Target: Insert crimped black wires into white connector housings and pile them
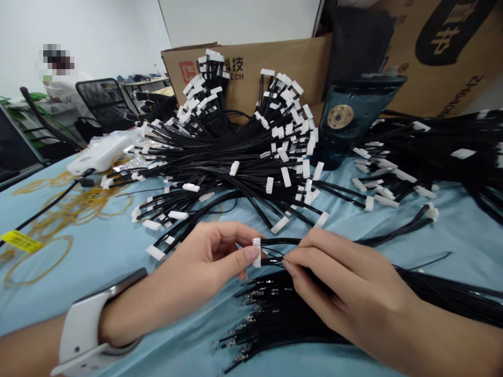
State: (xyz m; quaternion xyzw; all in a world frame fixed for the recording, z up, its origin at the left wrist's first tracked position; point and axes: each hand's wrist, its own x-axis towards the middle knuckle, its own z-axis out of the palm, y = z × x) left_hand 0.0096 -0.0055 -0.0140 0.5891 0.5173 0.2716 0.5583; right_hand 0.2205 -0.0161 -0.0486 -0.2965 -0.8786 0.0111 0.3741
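Between the thumb and fingers of my left hand [220, 254] is a small white connector [257, 252], held upright. Black wires run from its right side toward my right hand [346, 283], whose thumb and forefinger pinch a thin black wire [275, 261] close to the connector. The other end of the harness shows a second white connector [432, 212] at the right. Below my hands lies a bundle of loose black wires [298, 314] with bare metal terminals at their left ends, partly covered by my right hand.
A big heap of black cables with white connectors [220, 141] stands behind my hands, against a cardboard box [243, 68]. A dark blue cup [349, 120] and more cables [440, 152] are at right. Yellow rubber bands [86, 204] and a white device [102, 152] lie left. A person [63, 89] sits far back.
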